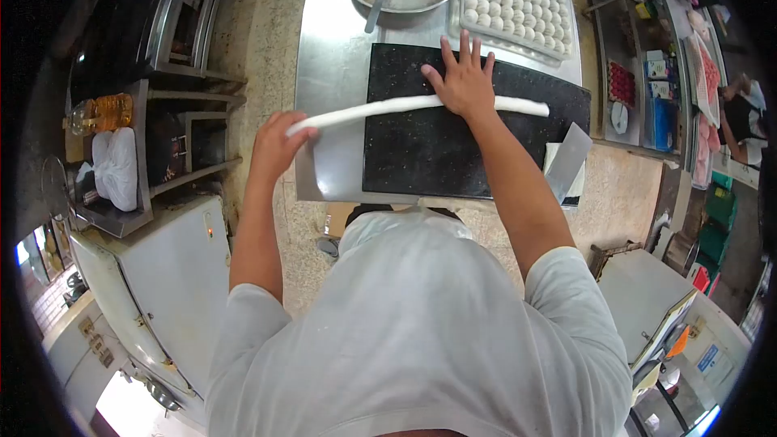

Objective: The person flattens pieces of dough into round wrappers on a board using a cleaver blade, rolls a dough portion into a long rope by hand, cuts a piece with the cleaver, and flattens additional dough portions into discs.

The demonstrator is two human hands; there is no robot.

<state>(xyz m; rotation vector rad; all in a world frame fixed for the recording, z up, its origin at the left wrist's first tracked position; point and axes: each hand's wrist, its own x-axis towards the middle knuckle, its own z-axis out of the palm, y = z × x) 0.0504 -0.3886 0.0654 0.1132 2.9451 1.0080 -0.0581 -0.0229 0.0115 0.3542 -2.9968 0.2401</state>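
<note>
A long white rope of dough [364, 113] stretches across a black speckled board [429, 158], its left part reaching past the board's edge over the steel table [324, 57]. My left hand [278, 144] has its fingers closed around the rope's left end. Flat on top of the rope, right of its middle, lies my right hand [465, 83] with fingers spread. The stretch of dough beneath that palm is hidden. The rope's right end rests on the board.
A metal bowl [405, 10] of pale filling with a spatula [378, 8] stands at the back. Beside it, a tray [518, 47] holds rows of white dough balls. A broad blade [569, 160] lies on a white cloth [578, 184] at the board's right edge. Another person's arm [735, 133] shows far right.
</note>
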